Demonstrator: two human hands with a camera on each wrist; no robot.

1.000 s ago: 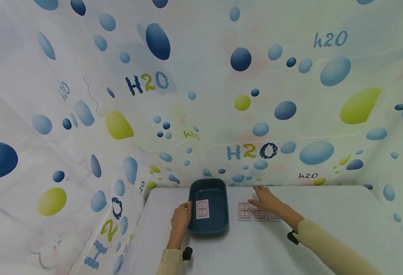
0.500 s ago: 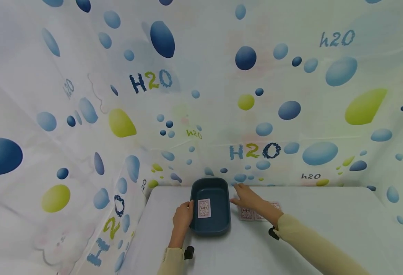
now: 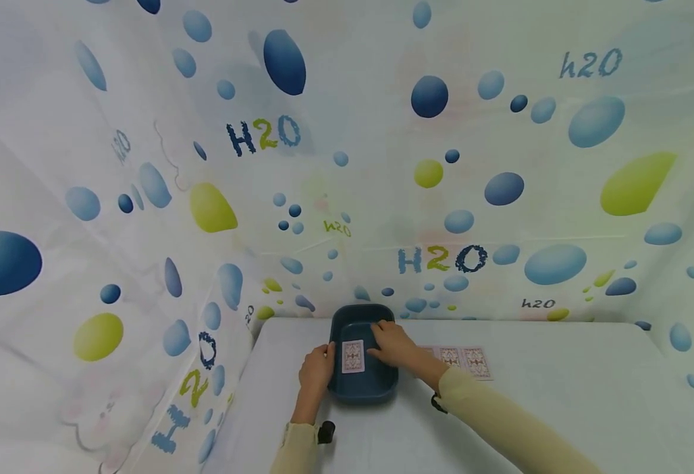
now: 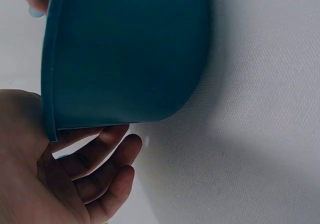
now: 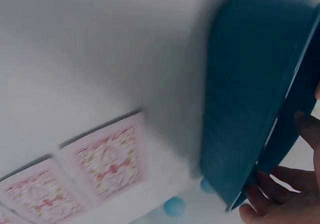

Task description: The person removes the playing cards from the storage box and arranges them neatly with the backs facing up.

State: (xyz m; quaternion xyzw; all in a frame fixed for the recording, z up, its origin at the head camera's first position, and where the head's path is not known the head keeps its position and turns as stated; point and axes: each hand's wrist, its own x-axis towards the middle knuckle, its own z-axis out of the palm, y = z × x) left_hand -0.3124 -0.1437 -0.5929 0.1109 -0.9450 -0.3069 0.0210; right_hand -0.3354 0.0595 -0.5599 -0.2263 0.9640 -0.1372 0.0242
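A dark teal plastic tub (image 3: pixel 361 397) stands on the white table. My left hand (image 3: pixel 316 370) holds its left rim, thumb over the edge and loosely bent fingers along the outer wall, as the left wrist view shows. A playing card (image 3: pixel 353 356) with a red patterned back lies inside the tub. My right hand (image 3: pixel 396 343) reaches over the right rim into the tub, its fingers spread and bent slightly, near the card; no object shows between them. Right of the tub, playing cards (image 3: pixel 476 363) lie in a row, the nearest partly behind my right forearm.
The white table (image 3: pixel 560 395) extends to the right beyond the cards. A white curtain (image 3: pixel 371 131) with blue and green drops hangs behind and along the sides. Both wrists carry small black cameras.
My right hand has moved left from above the row of cards to over the tub, uncovering the right-hand cards. The left hand has stayed at the tub's rim.
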